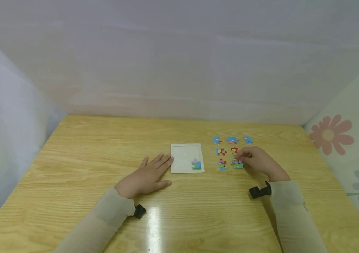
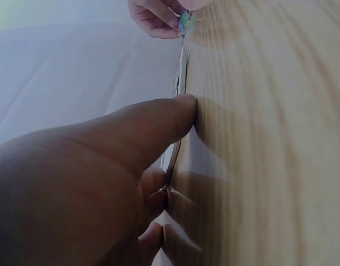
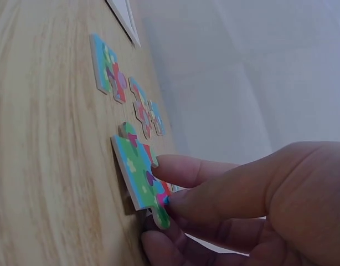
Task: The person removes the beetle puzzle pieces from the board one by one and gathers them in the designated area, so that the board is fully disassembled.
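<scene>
My right hand [image 1: 258,161] pinches a green-and-blue jigsaw piece [image 3: 135,170] between thumb and fingers. In the right wrist view this piece tilts, with a shadow beneath its near edge. My left hand [image 1: 149,177] lies flat with fingers spread, fingertips at the left edge of a white square puzzle tray [image 1: 182,153]. One blue, green and pink piece [image 1: 197,165] sits in the tray's lower right corner. Beside the right hand lie a bottom-row piece [image 1: 223,164] and two red middle-row pieces, one [image 1: 221,151] left of the other [image 1: 234,150].
Three blue pieces form the back row, at left [image 1: 216,140], middle [image 1: 231,140] and right [image 1: 248,140]. They lie on the wooden table [image 1: 103,140]. A pale cloth wall [image 1: 179,70] rises behind the table, and a flowered one [image 1: 350,147] stands on the right.
</scene>
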Motion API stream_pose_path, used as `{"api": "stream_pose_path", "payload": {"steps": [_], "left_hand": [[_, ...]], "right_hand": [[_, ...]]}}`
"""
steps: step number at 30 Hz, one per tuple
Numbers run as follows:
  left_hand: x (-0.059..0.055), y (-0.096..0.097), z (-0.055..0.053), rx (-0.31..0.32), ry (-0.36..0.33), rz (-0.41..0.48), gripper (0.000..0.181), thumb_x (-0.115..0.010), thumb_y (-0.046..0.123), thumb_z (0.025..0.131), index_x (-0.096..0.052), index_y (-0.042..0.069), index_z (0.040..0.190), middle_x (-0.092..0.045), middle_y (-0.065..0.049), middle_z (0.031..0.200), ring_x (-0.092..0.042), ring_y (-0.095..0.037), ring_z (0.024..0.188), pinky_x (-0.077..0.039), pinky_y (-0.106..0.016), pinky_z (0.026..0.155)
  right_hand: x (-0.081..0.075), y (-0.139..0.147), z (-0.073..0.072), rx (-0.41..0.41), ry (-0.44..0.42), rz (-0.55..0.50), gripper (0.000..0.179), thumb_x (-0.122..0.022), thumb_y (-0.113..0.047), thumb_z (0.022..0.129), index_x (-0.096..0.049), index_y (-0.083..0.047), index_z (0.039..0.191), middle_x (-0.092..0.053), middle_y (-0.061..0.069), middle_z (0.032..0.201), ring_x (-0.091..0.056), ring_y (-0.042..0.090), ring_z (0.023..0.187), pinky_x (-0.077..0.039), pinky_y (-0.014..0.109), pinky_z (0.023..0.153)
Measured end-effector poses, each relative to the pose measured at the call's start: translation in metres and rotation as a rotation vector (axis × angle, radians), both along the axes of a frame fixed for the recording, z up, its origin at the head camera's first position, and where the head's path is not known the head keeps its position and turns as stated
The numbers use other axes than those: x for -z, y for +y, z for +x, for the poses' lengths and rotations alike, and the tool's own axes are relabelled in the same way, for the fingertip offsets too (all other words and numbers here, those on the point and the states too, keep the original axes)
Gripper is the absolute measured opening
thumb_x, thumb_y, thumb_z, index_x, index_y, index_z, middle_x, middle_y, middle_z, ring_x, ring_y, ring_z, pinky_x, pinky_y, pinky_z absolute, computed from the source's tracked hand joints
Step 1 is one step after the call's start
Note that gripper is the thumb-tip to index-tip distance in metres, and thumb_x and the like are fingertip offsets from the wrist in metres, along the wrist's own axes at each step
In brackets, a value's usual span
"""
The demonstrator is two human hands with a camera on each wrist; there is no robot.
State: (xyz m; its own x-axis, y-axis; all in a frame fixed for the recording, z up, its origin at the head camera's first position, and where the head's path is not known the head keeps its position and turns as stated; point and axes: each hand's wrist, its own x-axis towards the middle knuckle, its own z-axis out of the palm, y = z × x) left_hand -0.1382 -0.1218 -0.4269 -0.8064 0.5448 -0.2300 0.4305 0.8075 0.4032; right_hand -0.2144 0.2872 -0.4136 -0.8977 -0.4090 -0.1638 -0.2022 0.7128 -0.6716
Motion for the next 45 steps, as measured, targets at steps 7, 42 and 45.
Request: {"api": "stream_pose_path", "payload": {"steps": [7, 42, 45], "left_hand": [[0.0, 0.0, 0.0, 0.003, -0.001, 0.001, 0.079, -0.052, 0.049, 0.104, -0.016, 0.013, 0.164, -0.007, -0.004, 0.17, -0.002, -0.028, 0.156, 0.001, -0.067, 0.119], [0.0, 0.0, -0.001, 0.005, -0.009, -0.011, 0.079, -0.052, 0.049, 0.104, -0.014, 0.013, 0.164, -0.007, -0.005, 0.17, -0.002, -0.028, 0.156, -0.001, -0.067, 0.119], [0.0, 0.0, -0.001, 0.004, -0.014, -0.008, 0.079, -0.051, 0.05, 0.104, -0.014, 0.014, 0.164, -0.006, -0.004, 0.17, -0.001, -0.027, 0.156, 0.0, -0.067, 0.119]], "right_hand": [[0.0, -0.002, 0.0, 0.013, 0.005, 0.023, 0.018, -0.057, 0.001, 0.1, -0.074, -0.005, 0.106, -0.07, 0.009, 0.103, -0.061, 0.026, 0.095, -0.052, 0.04, 0.079], [0.004, -0.079, 0.03, 0.056, 0.104, -0.244, 0.017, -0.066, -0.007, 0.098, -0.07, 0.0, 0.114, -0.069, 0.011, 0.104, -0.063, 0.023, 0.093, -0.052, 0.038, 0.082], [0.005, -0.088, 0.035, 0.03, 0.1, -0.233, 0.018, -0.068, -0.006, 0.096, -0.069, 0.0, 0.113, -0.069, 0.01, 0.102, -0.064, 0.022, 0.091, -0.053, 0.037, 0.082]]}}
